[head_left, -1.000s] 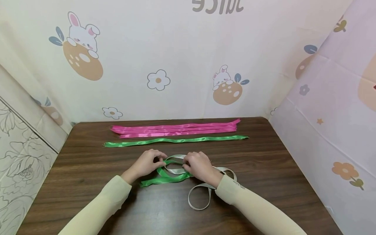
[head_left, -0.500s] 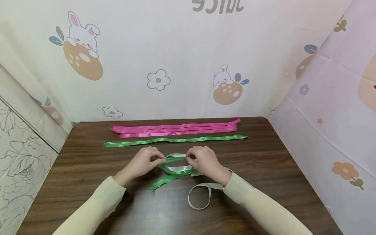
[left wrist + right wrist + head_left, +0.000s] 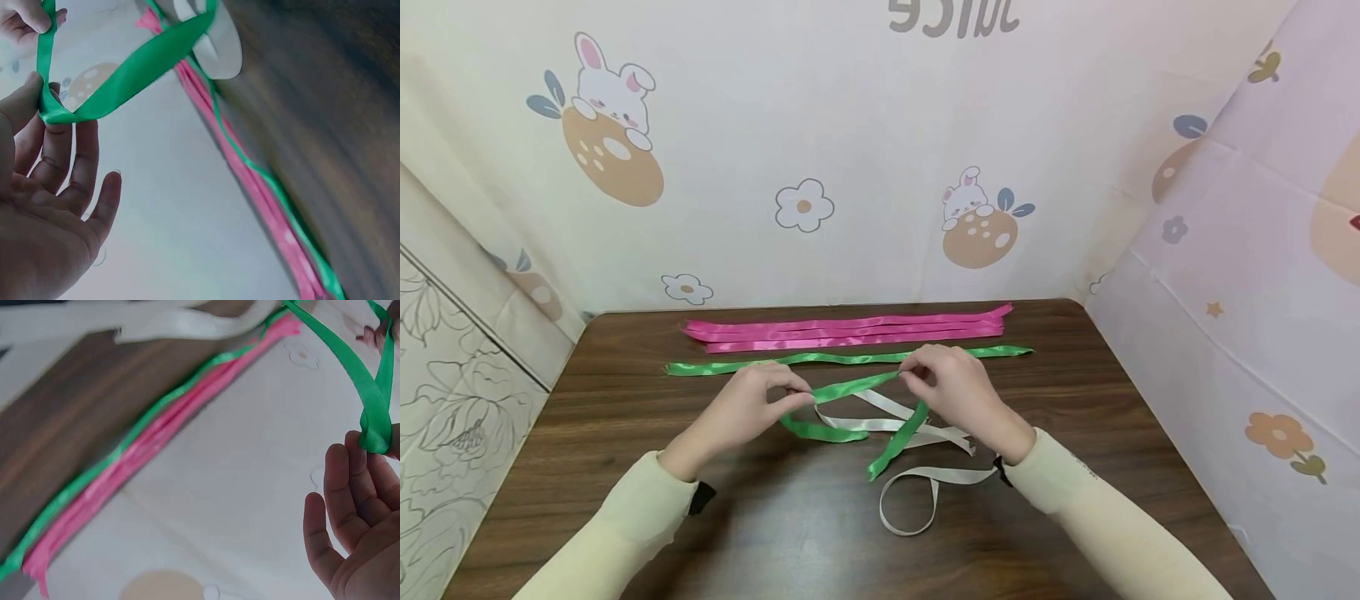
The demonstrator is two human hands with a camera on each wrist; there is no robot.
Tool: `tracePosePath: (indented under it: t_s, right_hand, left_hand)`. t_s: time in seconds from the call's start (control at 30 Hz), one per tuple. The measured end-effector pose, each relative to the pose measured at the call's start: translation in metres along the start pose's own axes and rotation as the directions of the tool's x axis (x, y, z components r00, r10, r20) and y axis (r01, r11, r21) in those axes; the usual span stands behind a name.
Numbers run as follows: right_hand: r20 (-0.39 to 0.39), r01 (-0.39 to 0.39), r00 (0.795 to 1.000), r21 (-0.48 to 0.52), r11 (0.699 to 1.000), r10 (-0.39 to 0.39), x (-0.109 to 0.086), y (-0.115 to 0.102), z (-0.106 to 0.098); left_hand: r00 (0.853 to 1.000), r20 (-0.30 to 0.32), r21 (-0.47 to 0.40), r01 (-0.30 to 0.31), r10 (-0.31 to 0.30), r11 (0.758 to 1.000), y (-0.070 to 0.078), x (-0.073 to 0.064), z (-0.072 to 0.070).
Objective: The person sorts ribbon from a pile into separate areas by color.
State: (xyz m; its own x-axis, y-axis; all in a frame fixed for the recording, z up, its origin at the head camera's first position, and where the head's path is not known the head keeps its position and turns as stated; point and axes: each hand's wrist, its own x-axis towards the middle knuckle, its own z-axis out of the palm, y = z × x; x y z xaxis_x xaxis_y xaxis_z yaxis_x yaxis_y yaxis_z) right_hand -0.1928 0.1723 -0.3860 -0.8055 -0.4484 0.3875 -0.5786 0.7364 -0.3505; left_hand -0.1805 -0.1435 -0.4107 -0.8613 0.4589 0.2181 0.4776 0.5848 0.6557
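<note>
A green satin ribbon [image 3: 853,387] is stretched between both hands above the table. My left hand [image 3: 741,408] pinches it between thumb and forefinger, and a tail curves down from there to the right. My right hand [image 3: 958,387] pinches it farther right, with another tail hanging toward the table. The left wrist view shows the green ribbon [image 3: 147,69] folding over the left fingertips, the other fingers loosely spread. In the right wrist view the ribbon [image 3: 353,365] doubles back at the right thumb and fingers. Below lies a crossed white ribbon [image 3: 880,425] on the table.
At the back of the brown table [image 3: 625,450], several pink ribbons [image 3: 850,329] lie side by side. A second green ribbon [image 3: 700,367] lies straight in front of them. A looped white ribbon end [image 3: 917,532] rests nearer the front. A patterned curtain [image 3: 865,108] hangs behind.
Both hands have risen and moved apart, the right one up and to the right. The green ribbon is drawn out between them, away from the white loop, which now lies looser and crossed.
</note>
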Motion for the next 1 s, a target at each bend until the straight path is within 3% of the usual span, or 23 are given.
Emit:
tracePosePath:
  t_s: [0.4,0.8,1.0]
  right_hand:
    - [-0.034,-0.037,0.999,-0.026,0.999,0.036,0.001,0.016,-0.035]
    - [-0.037,-0.082,0.996,-0.049,0.995,0.081,-0.005,0.030,-0.053]
    - [-0.058,-0.087,0.995,-0.072,0.994,0.083,-0.010,0.041,-0.061]
  left_hand:
    - [0.997,-0.070,0.011,0.030,-0.029,0.999,0.003,-0.008,-0.024]
    - [0.991,-0.134,0.062,-0.003,0.012,0.998,0.000,-0.014,-0.040]
    - [0.990,-0.122,0.073,-0.057,0.065,0.996,-0.009,-0.019,-0.045]
